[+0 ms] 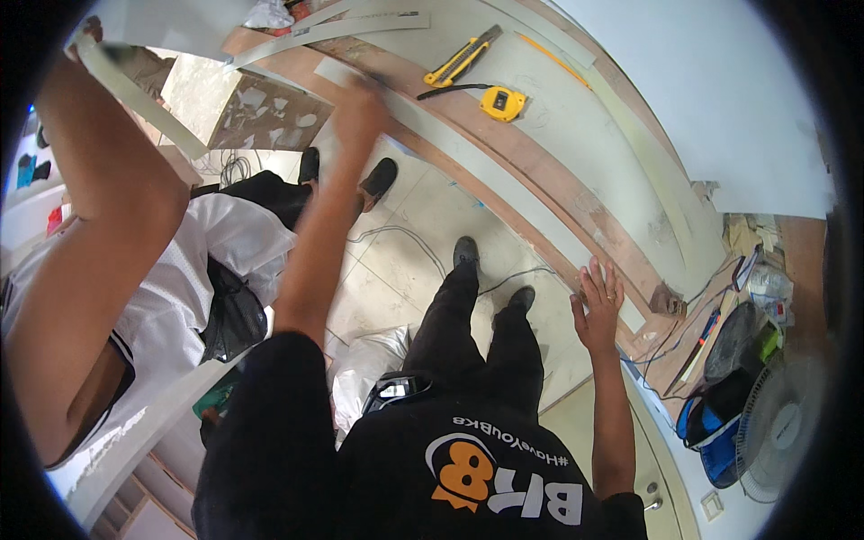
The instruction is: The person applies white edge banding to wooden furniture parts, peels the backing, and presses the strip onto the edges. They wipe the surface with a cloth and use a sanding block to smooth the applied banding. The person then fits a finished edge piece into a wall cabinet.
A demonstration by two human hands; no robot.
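A long white strip [477,160] lies along the near edge of a curved wooden worktop. My right hand [598,306] rests flat near the strip's right end, fingers spread and touching the edge. Toward the strip's far left end, my left hand [362,110] is smeared by motion, so its fingers cannot be read. Beyond the strip lie a yellow utility knife [462,59] and a yellow tape measure [502,103] with a dark strap. A thin yellow-orange stick [553,59] lies farther right.
A co-worker's arm [121,171] at the left has a pale strip [144,103] at its hand. Loose pale strips [360,27] lie at the back. A fan [781,430], a blue-black bag [711,423] and cables stand at right. A patchy box [261,112] sits behind my left arm.
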